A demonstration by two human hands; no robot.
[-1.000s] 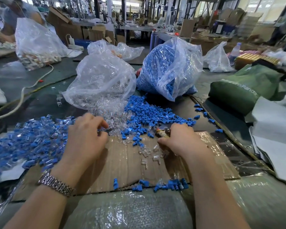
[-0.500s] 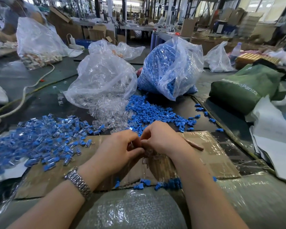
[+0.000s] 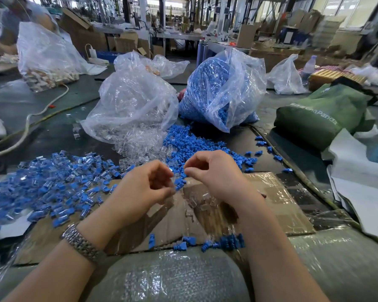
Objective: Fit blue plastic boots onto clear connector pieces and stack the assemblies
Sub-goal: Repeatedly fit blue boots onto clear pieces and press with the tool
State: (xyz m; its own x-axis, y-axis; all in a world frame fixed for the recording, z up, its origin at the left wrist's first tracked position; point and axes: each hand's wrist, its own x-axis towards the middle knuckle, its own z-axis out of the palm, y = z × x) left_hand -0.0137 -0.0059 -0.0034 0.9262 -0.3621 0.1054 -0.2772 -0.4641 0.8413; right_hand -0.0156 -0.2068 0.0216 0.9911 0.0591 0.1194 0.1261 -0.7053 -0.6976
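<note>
We held both hands raised over the cardboard sheet, fingertips nearly meeting. Our left hand had its fingers curled, thumb and forefinger pinching what looked like a clear connector piece, though blur kept us from being sure. Our right hand was curled too, thumb against forefinger; whether it held anything we could not tell. Just beyond the two grips lay the loose blue boots and the spilled clear pieces. Well left of the left hand spread the heap of finished assemblies. Below the grips, a few clear pieces rested on the cardboard.
</note>
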